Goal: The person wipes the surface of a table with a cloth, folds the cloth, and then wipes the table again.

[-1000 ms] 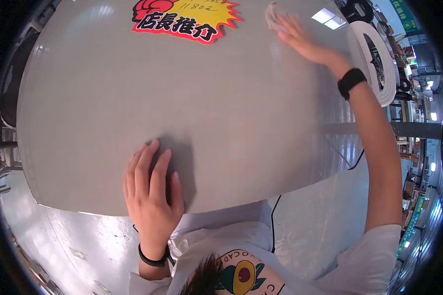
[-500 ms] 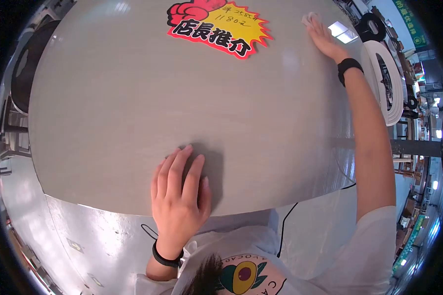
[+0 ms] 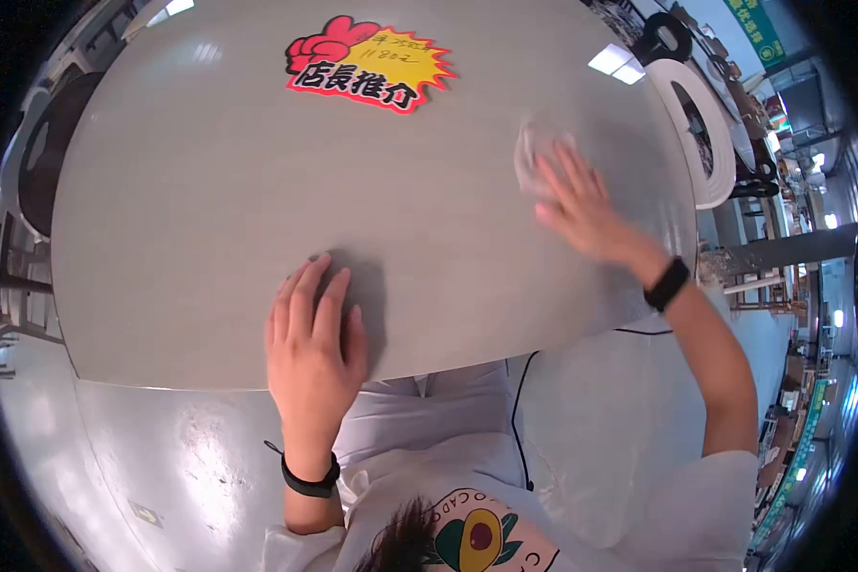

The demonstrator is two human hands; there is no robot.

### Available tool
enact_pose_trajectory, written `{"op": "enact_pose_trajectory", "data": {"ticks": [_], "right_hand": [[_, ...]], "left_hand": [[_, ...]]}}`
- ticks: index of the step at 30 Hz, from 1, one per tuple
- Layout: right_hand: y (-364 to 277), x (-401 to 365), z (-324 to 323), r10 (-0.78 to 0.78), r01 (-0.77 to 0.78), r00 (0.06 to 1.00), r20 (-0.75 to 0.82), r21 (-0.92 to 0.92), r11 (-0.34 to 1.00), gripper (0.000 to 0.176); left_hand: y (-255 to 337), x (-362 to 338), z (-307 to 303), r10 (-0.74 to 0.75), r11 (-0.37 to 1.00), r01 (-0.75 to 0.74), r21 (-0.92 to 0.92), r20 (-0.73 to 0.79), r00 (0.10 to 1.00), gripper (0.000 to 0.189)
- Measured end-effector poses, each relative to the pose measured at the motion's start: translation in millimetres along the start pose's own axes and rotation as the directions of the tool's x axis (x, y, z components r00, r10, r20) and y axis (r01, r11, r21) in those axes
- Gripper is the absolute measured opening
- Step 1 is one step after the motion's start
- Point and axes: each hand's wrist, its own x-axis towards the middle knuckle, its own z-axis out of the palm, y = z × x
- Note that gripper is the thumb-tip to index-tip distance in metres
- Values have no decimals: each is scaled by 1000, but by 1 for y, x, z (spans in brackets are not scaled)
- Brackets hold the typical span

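Observation:
My left hand lies on the near edge of the grey table, fingers spread a little and nothing in them. Over the right part of the tabletop, my right hand presses on a thin whitish cloth, which sticks out past the fingertips on their left. That hand is slightly blurred, and part of the cloth is hidden beneath it. Farther back on the table is a red and yellow sign with black characters, touched by neither hand.
A white oval-framed chair back stands against the table's right edge. At the left edge is a dark round chair. A black cable hangs below the near edge, beside my legs.
My right hand has come nearer and to the left across the tabletop with the cloth. My left hand stays on the table by the near edge. The whole view has shifted slightly.

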Motion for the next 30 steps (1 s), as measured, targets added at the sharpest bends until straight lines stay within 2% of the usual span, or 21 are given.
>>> {"op": "enact_pose_trajectory", "data": {"ticks": [2,5,8,10,14,16,17,20,22,24,26,28,30], "right_hand": [[-23,-54,2,-56,57,998,9,-46,997,67],[-39,-118,-4,-64,63,993,101,16,998,63],[-24,-151,-3,-7,10,983,182,-19,1000,60],[1,-149,-2,53,-45,983,176,-48,998,59],[76,-98,0,159,-156,982,106,-34,987,59],[107,-49,-16,255,-260,952,170,4,966,64],[126,-23,-18,276,-282,949,149,14,959,66],[179,68,-5,280,-284,958,66,68,956,71],[177,98,0,257,-258,966,22,73,963,73],[139,121,-11,226,-226,974,2,31,974,74],[59,117,-26,260,-256,963,74,-61,965,74],[4,103,-17,50,-46,997,53,-66,997,75],[-51,76,-21,-110,112,993,46,-47,993,75]], "left_hand": [[0,-1,-1,2,1000,-2,11,7,1000,31],[1,0,-1,12,1000,-12,15,24,1000,31],[3,0,-4,10,1000,-11,16,66,998,33],[4,1,-5,25,999,-28,30,82,996,33],[4,2,-2,21,998,-26,61,85,996,33],[4,3,-2,18,998,-23,58,88,996,32],[4,3,-3,11,998,-17,60,87,996,32],[2,3,-3,3,1000,-5,26,84,996,32],[2,3,-3,-1,999,-2,38,81,997,32],[3,5,-3,3,999,-5,37,76,997,32],[3,5,-3,0,999,-3,35,69,998,32],[4,3,-3,-3,999,0,35,65,998,33],[5,2,-2,0,999,-2,38,59,998,33]]}}
